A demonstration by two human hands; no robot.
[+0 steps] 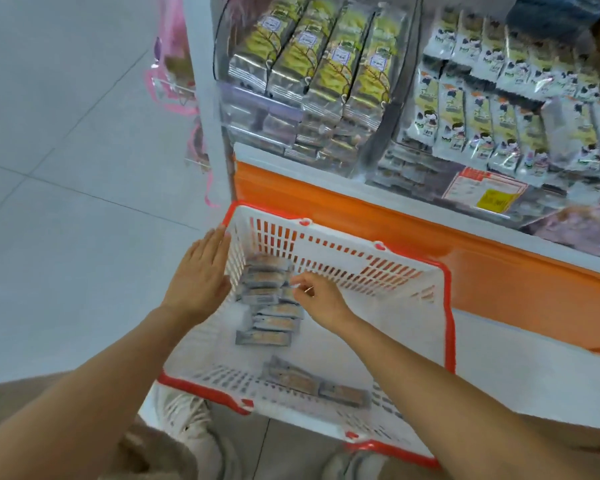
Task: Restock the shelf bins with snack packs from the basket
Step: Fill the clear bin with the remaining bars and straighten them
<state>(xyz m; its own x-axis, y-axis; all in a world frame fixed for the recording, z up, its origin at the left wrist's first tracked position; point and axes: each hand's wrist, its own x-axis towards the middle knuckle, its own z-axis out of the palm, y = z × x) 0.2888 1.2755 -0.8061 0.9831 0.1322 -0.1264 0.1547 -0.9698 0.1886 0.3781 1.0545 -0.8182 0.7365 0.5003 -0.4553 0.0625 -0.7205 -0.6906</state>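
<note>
Clear plastic shelf bins (264, 109) are standing above and beyond the white basket (447, 306) at the person's feet. Snack packs (271, 327) are lying in a row along its left side, long axes running left to right. The left hand (201, 275) is pressing flat and open on the basket's left wall. The right hand (321, 303) is reaching in from the packs' right, its fingers (300, 282) pinching one pack's end.

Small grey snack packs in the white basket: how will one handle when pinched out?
Likely light and fairly flat: each small grey snack pack is slim. The smooth film wrapper looks slippery, so a pinch may slide. They overlap in a row in the white red-rimmed basket, so neighbours may shift.
</note>
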